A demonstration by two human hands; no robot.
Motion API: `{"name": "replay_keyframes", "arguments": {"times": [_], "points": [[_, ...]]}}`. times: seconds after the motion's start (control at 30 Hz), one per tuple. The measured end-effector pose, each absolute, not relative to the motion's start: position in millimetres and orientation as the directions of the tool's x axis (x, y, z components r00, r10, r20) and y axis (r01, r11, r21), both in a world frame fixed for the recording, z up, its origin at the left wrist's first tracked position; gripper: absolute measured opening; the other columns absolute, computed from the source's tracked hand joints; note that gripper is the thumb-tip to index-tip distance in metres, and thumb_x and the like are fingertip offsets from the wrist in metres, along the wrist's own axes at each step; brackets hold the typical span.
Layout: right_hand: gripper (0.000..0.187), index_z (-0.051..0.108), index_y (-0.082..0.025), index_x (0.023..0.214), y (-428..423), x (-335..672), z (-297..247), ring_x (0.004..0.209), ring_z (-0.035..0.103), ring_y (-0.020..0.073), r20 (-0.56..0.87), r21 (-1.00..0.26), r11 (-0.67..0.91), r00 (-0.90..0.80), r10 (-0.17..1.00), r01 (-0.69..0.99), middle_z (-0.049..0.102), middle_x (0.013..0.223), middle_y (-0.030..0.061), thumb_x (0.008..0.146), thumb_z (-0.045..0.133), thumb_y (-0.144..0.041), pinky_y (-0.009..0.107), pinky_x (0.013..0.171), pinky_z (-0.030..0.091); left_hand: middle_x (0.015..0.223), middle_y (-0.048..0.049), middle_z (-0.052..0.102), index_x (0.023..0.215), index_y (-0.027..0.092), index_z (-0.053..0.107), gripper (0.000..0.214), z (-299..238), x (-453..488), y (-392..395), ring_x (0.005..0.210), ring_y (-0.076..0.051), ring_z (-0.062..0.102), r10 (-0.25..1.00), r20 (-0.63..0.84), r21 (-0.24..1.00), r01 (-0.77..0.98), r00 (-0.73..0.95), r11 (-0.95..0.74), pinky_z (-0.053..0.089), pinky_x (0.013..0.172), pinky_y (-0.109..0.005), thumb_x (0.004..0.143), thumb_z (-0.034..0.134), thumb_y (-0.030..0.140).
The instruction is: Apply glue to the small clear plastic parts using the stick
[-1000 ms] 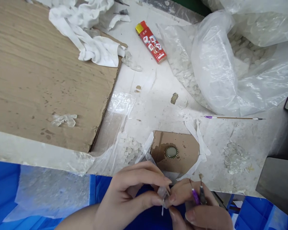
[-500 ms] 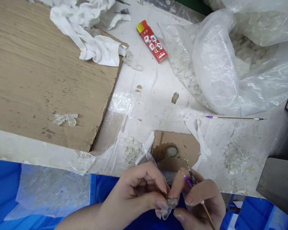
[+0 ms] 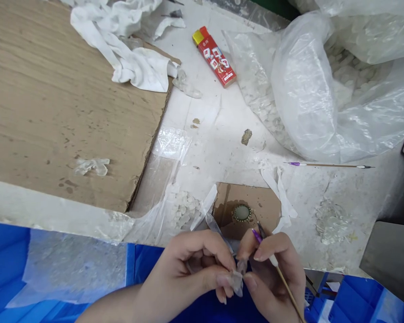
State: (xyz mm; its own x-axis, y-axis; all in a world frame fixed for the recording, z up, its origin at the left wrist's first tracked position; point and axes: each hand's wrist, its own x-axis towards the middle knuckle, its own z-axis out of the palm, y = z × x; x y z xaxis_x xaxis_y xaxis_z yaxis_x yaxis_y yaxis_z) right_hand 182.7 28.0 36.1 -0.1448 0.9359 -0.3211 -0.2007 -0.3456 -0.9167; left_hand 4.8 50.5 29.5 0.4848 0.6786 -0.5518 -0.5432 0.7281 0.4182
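Pinching a clear crystal (image 3: 237, 282) in the curled fingers of the left hand (image 3: 188, 269), above a blue bin (image 3: 148, 260); clenching a wooden pick (image 3: 287, 291) in the right hand (image 3: 272, 269), also pressing against the crystal; holding both just below a round metal bezel (image 3: 241, 213) on a cardboard scrap (image 3: 264, 211) at the desk (image 3: 222, 134) near edge.

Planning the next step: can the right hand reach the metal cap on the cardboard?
Probably yes. The right hand sits just below the crimped metal cap, with only cardboard between. But it holds a purple-banded stick and pinches a clear plastic piece, so it may need freeing first.
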Motion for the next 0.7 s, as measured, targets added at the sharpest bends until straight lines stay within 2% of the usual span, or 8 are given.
{"name": "replay_keyframes", "arguments": {"times": [0.17,0.3,0.4,0.53,0.7], "points": [[0.011,0.058,-0.030,0.104,26.1,181.5,35.4,0.068,0.065,0.0166,-0.351,-0.887,-0.389,-0.183,0.918,-0.247,0.070,0.092,0.0047,0.099,0.068,-0.031,0.028,0.062,0.058,0.071,-0.0017,0.078,0.084,0.018,0.083,0.010,31.0,4.9,49.1,0.061,-0.011,0.077,0.649,-0.586,0.358,-0.563,0.486,0.745,0.063,0.057,-0.013,0.086,0.089,0.025],[0.013,0.059,-0.031,0.102,26.8,181.4,35.7,0.067,0.063,0.0155,-0.394,-0.855,-0.441,-0.210,0.895,-0.273,0.069,0.093,0.0029,0.098,0.071,-0.032,0.030,0.067,0.059,0.073,-0.0015,0.079,0.085,0.019,0.083,0.007,30.8,4.4,47.9,0.061,-0.010,0.078,0.664,-0.577,0.375,-0.568,0.476,0.733,0.062,0.056,-0.012,0.088,0.087,0.023],[0.014,0.059,-0.031,0.100,27.3,181.3,35.6,0.063,0.061,0.0147,-0.410,-0.840,-0.460,-0.218,0.886,-0.288,0.068,0.091,0.0026,0.098,0.071,-0.036,0.030,0.066,0.059,0.071,-0.0026,0.079,0.087,0.019,0.084,0.010,30.0,4.5,47.0,0.057,-0.012,0.077,0.710,-0.540,0.453,-0.555,0.452,0.698,0.062,0.053,-0.013,0.090,0.085,0.028],[0.017,0.058,-0.028,0.097,29.1,181.6,36.2,0.062,0.061,0.0152,-0.434,-0.836,-0.477,-0.203,0.878,-0.271,0.067,0.087,0.0039,0.097,0.072,-0.038,0.028,0.060,0.057,0.067,-0.0072,0.081,0.088,0.018,0.086,0.027,31.8,3.9,49.6,0.050,-0.015,0.076,0.763,-0.487,0.596,-0.477,0.426,0.646,0.064,0.051,-0.019,0.096,0.076,0.042],[0.019,0.056,-0.028,0.096,30.3,181.7,36.6,0.063,0.060,0.0152,-0.432,-0.835,-0.473,-0.200,0.880,-0.281,0.066,0.086,0.0038,0.097,0.071,-0.040,0.027,0.056,0.055,0.071,-0.0098,0.084,0.098,0.020,0.088,0.029,36.3,0.4,52.0,0.050,-0.017,0.078,0.815,-0.420,0.713,-0.411,0.399,0.568,0.067,0.056,-0.022,0.101,0.068,0.041]]}}
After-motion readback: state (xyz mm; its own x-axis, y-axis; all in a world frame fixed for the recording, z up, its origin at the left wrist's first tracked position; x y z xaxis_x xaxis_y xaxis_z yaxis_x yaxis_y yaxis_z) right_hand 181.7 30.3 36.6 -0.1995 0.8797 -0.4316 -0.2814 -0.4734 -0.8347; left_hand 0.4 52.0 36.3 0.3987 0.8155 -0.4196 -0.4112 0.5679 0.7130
